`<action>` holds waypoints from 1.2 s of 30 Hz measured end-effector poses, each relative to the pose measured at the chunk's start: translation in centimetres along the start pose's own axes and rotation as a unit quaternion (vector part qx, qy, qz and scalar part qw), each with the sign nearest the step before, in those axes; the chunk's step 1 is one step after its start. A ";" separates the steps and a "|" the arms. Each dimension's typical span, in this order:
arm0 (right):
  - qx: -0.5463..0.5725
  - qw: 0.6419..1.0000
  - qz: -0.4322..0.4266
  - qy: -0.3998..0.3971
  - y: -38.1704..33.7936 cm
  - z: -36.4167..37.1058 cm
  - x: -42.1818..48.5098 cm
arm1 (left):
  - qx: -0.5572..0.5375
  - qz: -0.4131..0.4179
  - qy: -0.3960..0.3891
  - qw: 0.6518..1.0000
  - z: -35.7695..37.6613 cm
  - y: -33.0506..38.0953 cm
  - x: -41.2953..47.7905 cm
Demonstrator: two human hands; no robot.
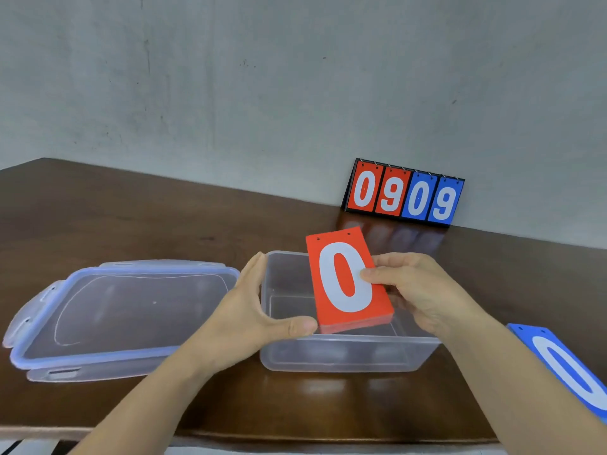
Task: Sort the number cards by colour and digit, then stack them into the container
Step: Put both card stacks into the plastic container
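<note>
The right hand point(417, 290) pinched a red card stack point(348, 280), a white 0 on top, tilted above the open clear container point(328, 356). The left hand point(249, 310) was at the container's left wall, fingers straight, its thumb touching the stack's near corner. The lid point(131, 307) lay just left on the brown tabletop point(131, 218). A flip scoreboard point(404, 195) reading 0909 stood against the wall, and a blue card stack point(568, 369) showing 0 lay at the right edge.
</note>
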State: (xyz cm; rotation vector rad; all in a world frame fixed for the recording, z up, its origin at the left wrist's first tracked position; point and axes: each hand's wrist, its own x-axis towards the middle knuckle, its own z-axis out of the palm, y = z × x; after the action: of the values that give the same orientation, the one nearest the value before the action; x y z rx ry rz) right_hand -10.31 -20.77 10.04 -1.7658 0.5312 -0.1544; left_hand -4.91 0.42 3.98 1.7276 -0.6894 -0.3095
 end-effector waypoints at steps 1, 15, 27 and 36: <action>-0.002 1.000 0.008 -0.002 0.1 0.0 0.0 | -0.012 0.004 -0.001 1.000 0.0 -0.3 0.0; -0.036 0.997 0.070 -0.025 1.3 2.2 0.1 | -0.028 0.019 0.006 0.999 0.6 -1.6 -0.1; -0.104 0.987 0.111 -0.058 1.9 4.3 0.9 | -0.033 0.036 0.018 0.999 0.8 -2.6 -0.3; -0.130 0.977 0.149 -0.082 2.3 4.9 1.9 | -0.015 0.030 0.023 0.999 1.0 -3.2 -0.2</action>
State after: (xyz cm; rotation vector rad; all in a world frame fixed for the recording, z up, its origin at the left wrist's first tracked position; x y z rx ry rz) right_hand -7.41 -17.64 6.18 -1.9072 0.7128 0.2795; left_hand -4.69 0.21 0.68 1.6769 -0.6993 -0.2372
